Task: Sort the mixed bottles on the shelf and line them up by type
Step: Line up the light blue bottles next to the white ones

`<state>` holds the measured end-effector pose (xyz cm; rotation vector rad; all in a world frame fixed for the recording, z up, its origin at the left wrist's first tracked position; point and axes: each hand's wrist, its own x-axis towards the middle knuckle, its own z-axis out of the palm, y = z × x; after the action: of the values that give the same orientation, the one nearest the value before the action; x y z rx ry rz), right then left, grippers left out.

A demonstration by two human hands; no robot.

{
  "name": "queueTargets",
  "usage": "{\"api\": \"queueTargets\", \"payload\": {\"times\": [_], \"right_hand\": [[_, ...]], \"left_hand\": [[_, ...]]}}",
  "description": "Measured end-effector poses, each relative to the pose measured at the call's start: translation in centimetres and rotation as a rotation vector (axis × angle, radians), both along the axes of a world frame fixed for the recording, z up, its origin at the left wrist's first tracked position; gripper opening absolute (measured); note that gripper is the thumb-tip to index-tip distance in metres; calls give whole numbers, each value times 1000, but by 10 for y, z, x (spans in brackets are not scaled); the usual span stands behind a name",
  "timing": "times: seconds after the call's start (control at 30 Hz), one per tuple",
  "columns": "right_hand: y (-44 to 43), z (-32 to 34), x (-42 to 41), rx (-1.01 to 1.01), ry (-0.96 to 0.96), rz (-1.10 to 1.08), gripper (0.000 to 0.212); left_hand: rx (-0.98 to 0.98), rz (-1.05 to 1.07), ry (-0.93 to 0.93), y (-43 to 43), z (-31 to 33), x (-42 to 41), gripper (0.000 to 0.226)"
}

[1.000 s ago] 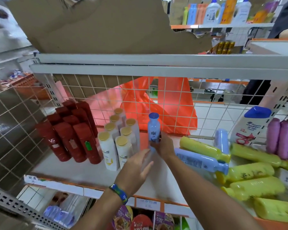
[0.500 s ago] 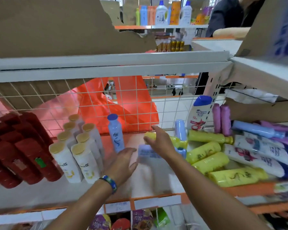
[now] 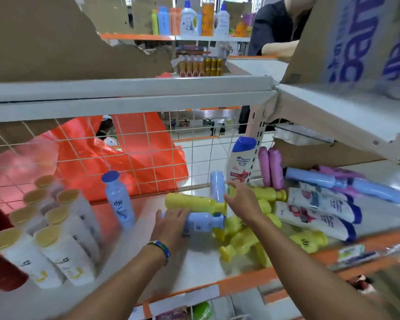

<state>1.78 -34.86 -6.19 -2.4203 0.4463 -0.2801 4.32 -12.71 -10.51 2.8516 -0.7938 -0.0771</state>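
Blue bottle [image 3: 204, 224] lies mid-shelf [image 3: 194, 269], the left hand [image 3: 171, 227] gripping its base. One upright blue bottle [image 3: 120, 202] stands just left. The right hand [image 3: 243, 202] rests among yellow bottles [image 3: 192, 202]; whether it grips anything, I cannot tell. Seven gold-capped white bottles [image 3: 62, 255] stand far left.

Bright, even light falls from overhead; my view is motion-blurred throughout, worst at the bent, wide-angle edges; shadows are soft.

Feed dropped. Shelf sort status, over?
Left hand grips lying blue bottle. Right hand at second blue bottle, grip unclear. Yellow bottles crowd both.
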Motion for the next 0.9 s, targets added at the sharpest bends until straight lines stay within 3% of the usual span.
{"api": "queueTargets", "payload": {"times": [0.2, 0.4, 0.53, 0.7, 0.9], "right_hand": [[-9, -8, 32, -56, 150, 105, 42], [-23, 0, 47, -439, 348, 537, 74], [-18, -2, 51, -632, 435, 615, 81], [-13, -16, 50, -721, 406, 606, 70], [-16, -23, 45, -623, 333, 618, 69]], "left_hand": [[-138, 3, 42, 6, 3, -1, 44], [-367, 11, 85, 30, 6, -4, 43], [-534, 45, 90, 42, 5, -5, 46], [-693, 90, 111, 47, 17, -14, 48], [-724, 122, 175, 50, 14, -15, 41]]}}
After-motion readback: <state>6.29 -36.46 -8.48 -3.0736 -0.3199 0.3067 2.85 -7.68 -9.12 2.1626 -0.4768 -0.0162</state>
